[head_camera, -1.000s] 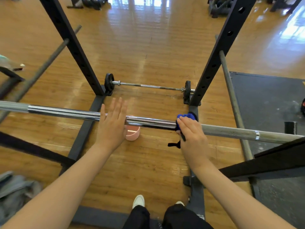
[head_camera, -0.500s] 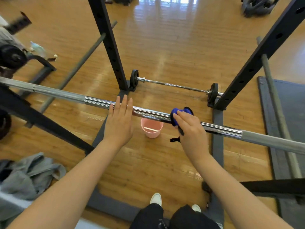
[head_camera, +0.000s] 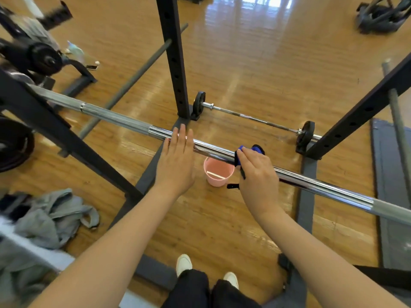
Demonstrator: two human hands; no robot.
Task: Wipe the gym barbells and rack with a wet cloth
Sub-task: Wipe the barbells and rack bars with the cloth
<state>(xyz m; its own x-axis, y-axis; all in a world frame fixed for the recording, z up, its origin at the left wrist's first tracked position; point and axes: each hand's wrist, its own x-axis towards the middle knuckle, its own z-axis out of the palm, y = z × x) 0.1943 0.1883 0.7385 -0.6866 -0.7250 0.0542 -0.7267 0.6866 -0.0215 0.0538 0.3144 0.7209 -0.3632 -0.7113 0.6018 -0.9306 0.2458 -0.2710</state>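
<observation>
right hand (head_camera: pixel 259 174) squeezing soft blue wet cloth (head_camera: pixel 246 152) around long shiny steel barbell bar (head_camera: pixel 311 184), middle of rack. left hand (head_camera: pixel 178 161) lying flat, fingers straight, steadying bar. bar looking heavy, hard, slippery; cloth wrapping easily. small pink bucket (head_camera: pixel 219 174) sitting underneath.

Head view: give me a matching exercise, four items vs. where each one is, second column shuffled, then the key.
Things:
1. cloth
2. bucket
3. left hand
4. small barbell

Places:
A. flat on the bar, fingers straight
B. on the floor under the bar, between the hands
C. wrapped on the bar under the right hand
D. on the floor between the far rack uprights

Pairs: 1-C, 2-B, 3-A, 4-D
</observation>
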